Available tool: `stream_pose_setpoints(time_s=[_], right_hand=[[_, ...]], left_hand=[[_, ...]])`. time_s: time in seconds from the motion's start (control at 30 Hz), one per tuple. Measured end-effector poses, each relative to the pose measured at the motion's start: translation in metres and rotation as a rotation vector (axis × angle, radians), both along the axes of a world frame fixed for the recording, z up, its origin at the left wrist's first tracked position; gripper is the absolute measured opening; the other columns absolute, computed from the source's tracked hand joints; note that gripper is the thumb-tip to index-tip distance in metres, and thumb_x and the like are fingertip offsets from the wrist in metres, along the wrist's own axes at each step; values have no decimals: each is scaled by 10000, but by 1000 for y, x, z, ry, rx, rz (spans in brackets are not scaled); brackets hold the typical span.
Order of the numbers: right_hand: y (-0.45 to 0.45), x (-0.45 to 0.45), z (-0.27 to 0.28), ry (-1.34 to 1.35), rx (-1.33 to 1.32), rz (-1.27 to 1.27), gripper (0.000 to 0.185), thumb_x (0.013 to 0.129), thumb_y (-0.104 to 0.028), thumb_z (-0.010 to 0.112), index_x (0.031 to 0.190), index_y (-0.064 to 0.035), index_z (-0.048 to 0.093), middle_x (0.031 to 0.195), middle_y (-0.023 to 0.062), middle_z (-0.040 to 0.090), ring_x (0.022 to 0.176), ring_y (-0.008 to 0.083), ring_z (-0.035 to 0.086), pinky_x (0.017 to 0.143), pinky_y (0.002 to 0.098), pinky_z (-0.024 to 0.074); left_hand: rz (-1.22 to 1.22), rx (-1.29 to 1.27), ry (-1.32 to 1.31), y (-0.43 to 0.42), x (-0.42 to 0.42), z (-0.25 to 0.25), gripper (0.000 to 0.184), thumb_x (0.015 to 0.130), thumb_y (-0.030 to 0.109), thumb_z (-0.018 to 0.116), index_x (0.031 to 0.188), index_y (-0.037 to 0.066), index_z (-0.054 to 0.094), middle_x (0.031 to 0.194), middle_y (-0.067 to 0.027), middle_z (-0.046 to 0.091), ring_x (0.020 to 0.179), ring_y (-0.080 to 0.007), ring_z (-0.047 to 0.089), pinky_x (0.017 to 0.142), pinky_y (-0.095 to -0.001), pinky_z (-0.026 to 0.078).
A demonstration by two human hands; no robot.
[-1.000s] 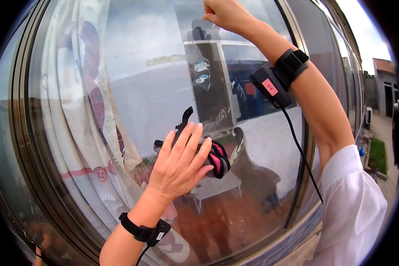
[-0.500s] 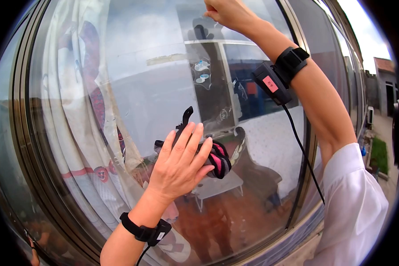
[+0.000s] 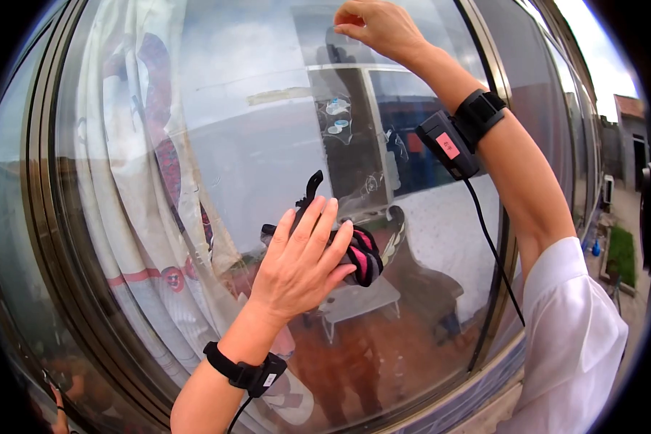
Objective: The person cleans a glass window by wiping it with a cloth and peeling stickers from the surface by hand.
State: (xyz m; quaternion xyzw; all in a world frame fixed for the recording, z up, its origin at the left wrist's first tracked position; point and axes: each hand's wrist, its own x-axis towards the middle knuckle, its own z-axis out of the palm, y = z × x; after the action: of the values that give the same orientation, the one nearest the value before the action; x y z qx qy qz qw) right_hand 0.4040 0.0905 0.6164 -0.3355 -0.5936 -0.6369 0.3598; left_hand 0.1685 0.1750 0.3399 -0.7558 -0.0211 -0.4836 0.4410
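The left hand (image 3: 296,264) lies open, pressing a bundled, pink-black striped cloth (image 3: 363,259) against the large glass pane (image 3: 239,159). The right hand (image 3: 385,27) is curled above; whether it pinches something, I cannot tell. If the pressure weakens, the cloth could slip down. The thin black cable (image 3: 489,239), hanging near the brownish metal frame (image 3: 495,65), could snag there.

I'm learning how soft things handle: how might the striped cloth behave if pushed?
The striped cloth would probably bend and squash, since it bunches in soft-looking folds under the left hand. It seems unlikely to roll smoothly, being lumpy and uneven.
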Motion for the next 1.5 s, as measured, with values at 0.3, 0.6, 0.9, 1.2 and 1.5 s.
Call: stream_pose_setpoints(time_s=[0.3,0.6,0.9,1.2,1.5], right_hand=[[-1,-24,6,231,-108,-236,231,832,-223,620,862,-18,723,887,223,691,887,389,662,800,476,521],[20,20,27,239,77,153,222,868,-160,581,986,-34,719,936,215,685,920,383,661,814,447,518],[26,-5,15,171,120,182,212,896,-136,562,979,-65,743,990,201,665,965,407,632,840,447,506],[35,-14,15,134,171,223,187,906,-119,547,986,-28,689,1004,207,651,971,399,626,832,455,503],[39,-6,26,130,160,250,174,911,-111,559,990,-21,686,994,209,639,939,418,618,828,460,500]], left_hand=[[-2,3,-2,-2,-1,0,511,876,456,633,1274,137,614,1435,-139,518,1351,-301,469,1105,-475,362],[-5,17,-10,-3,-1,0,503,877,447,636,1276,142,607,1438,-135,514,1359,-293,460,1099,-471,368],[-18,1,-6,-2,-2,0,517,864,437,657,1283,140,601,1443,-136,508,1360,-290,458,1102,-467,365],[-23,19,-7,-1,-1,-1,528,861,441,660,1287,135,593,1440,-135,509,1360,-290,459,1101,-465,368],[-44,22,-13,1,0,-2,533,861,435,660,1292,129,590,1434,-138,513,1358,-290,460,1102,-464,365]])
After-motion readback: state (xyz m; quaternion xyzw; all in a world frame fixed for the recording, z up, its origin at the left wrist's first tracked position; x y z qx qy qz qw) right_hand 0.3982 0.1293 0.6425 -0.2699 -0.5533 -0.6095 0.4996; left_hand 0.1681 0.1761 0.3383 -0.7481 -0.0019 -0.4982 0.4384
